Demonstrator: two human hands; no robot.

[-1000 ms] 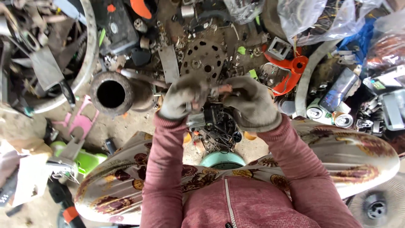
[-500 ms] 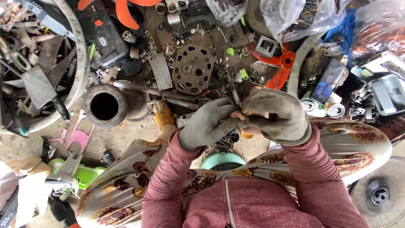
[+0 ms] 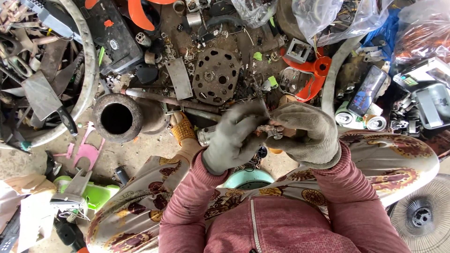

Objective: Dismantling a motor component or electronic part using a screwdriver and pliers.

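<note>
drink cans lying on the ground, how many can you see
2: two silver drink cans lie side by side right of the gloved hands, the left can and the right can, below the phone-like screen. More may hide under scrap.

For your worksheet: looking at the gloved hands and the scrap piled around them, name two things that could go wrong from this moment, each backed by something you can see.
1. The small metal part is pinched between the left hand and right hand above a heap of scrap; if it slips, it could vanish among the pieces below.
2. The perforated metal disc and flat metal plate lie close ahead with bare edges; reaching forward might snag or cut the worn gloves.
</note>
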